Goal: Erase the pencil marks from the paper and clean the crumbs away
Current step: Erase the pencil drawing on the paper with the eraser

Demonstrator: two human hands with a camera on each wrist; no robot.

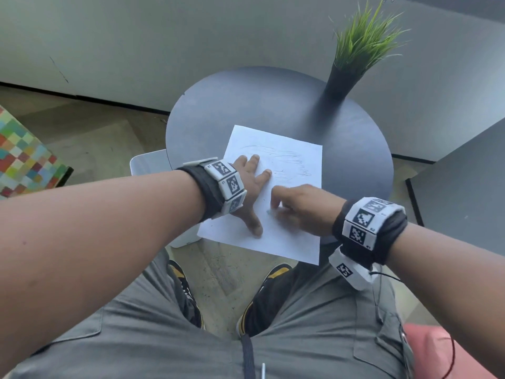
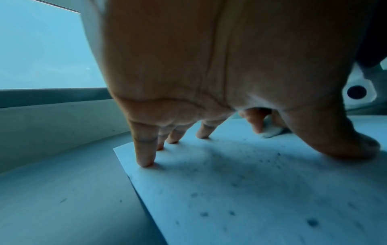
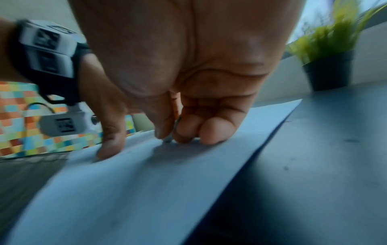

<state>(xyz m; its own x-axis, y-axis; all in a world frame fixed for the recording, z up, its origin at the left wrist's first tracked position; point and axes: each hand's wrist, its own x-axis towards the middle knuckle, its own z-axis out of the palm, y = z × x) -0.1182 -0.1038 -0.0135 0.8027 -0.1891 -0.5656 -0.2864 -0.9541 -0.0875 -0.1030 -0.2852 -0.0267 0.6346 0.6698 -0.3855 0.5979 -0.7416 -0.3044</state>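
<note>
A white paper (image 1: 289, 242) lies on the round dark table (image 1: 246, 105), its near corner hanging over the edge. Faint pencil marks (image 1: 287, 160) cross its far half. My left hand (image 1: 247, 184) presses flat on the paper with fingers spread; its fingertips (image 2: 144, 162) and thumb bear down on the sheet. My right hand (image 1: 284, 206) pinches a small white eraser (image 2: 270, 132) against the paper beside the left thumb. In the right wrist view only the eraser's tip (image 3: 168, 140) shows between curled fingers. Dark crumbs (image 2: 312, 222) dot the paper (image 2: 251, 190).
A black pot with green grass (image 1: 355, 50) stands at the table's far right. A white bin (image 1: 147, 162) sits below the table's left edge. A checkered cushion (image 1: 21, 160) is far left. My knees and shoes are under the near edge.
</note>
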